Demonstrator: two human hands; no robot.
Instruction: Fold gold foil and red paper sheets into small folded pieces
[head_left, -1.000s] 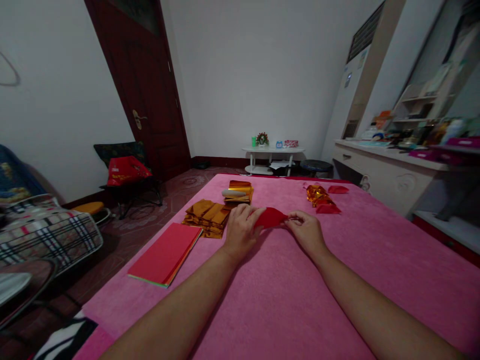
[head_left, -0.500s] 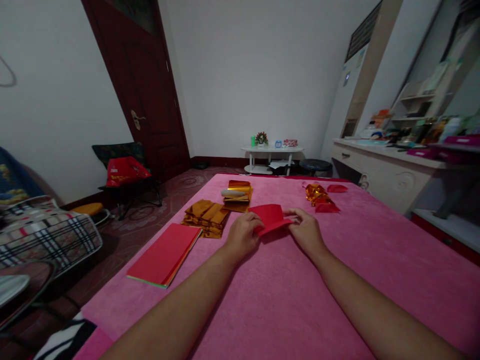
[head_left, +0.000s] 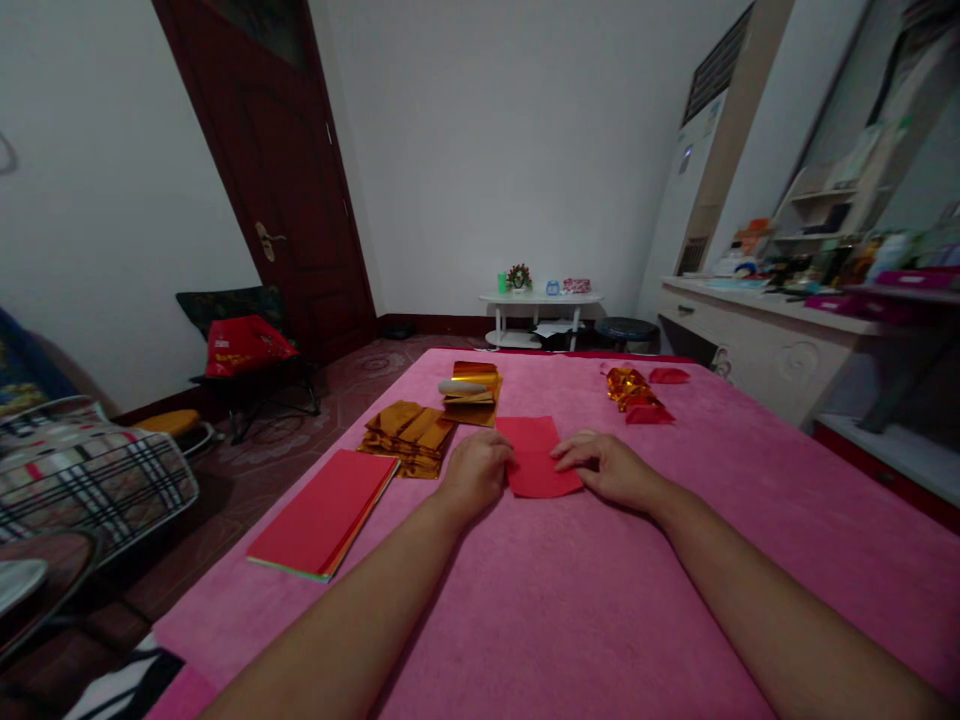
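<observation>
A sheet of red paper lies nearly flat on the pink tablecloth in front of me, with a crease across its middle. My left hand is closed at its left edge, fingers bent and pinching it. My right hand grips the right edge, fingertips on top and thumb lower down. To the left are a stack of folded gold foil paper and a gold foil bundle with a greyish rounded object on it. Nearer me rests a stack of coloured paper, red on top.
Crumpled gold foil and red folded pieces lie at the far right of the pink-covered table. Beyond are a white side table and a black stool. A chair with a red bag stands left.
The red paper, raised and bent between both hands before, has been lowered and opened out on the cloth. My right hand has turned flatter over its edge. The view shifted slightly.
</observation>
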